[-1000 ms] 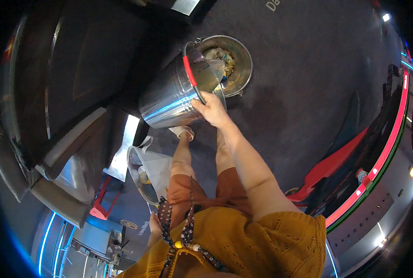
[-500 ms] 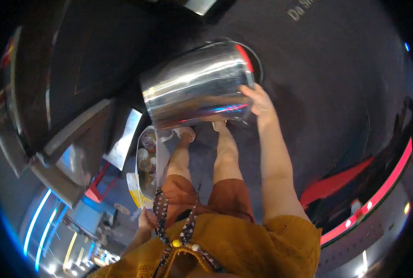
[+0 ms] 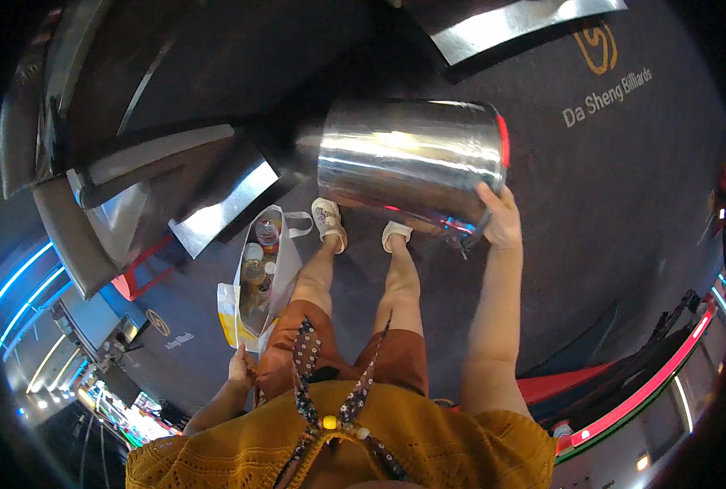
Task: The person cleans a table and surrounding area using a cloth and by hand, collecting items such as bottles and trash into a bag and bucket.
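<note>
My right hand grips the rim end of a shiny cylindrical metal bin. The bin is tipped on its side in front of my feet, with a red band at its right end. Its inside does not show. Down at my left side, my left hand is closed on the near edge of a white carrier bag. The bag gapes at the top, and several clear bottles or jars with pale lids stand in it. A yellow patch marks its outer side.
Dark seats with shiny metal bases stand to my left, and another metal-edged base is at the far side. A red-edged table curves along the right. The floor is dark carpet with a printed emblem.
The metal bin has swung rightward in view and lies more level, my right hand still on its rim. The bag stays in my left hand. My view has turned, showing more floor ahead.
</note>
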The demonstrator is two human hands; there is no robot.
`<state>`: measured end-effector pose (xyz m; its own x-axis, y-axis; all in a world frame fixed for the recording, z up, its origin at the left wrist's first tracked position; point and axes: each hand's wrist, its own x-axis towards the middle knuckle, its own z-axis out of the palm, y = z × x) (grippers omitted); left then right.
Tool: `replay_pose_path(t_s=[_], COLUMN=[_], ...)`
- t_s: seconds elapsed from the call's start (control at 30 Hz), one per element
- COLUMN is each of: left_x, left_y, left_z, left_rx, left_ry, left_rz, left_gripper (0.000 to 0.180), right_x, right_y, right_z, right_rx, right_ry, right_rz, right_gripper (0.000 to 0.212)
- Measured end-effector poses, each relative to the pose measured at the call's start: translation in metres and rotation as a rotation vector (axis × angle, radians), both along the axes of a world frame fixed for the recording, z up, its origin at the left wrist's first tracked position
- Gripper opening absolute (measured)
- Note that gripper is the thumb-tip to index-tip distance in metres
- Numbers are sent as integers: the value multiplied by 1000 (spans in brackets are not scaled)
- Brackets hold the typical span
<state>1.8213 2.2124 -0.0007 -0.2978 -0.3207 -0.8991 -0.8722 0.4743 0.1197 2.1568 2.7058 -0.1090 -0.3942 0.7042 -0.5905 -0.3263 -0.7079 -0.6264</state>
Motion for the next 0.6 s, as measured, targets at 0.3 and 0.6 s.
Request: replay_pose_path(t_s=[0.3,0.6], left_x=[11,18], left_y=[-22,-104], left_z=[-8,-24], left_rx=[5,64], left_ry=[57,-36], left_rz=[71,70], left_gripper=[43,37], right_x=[-267,-356], right_y=[37,19], right_z=[-54,-187], right_rx=[857,662], right_ry=[-952,-1400], right_rz=[349,385], right_gripper=[13,15])
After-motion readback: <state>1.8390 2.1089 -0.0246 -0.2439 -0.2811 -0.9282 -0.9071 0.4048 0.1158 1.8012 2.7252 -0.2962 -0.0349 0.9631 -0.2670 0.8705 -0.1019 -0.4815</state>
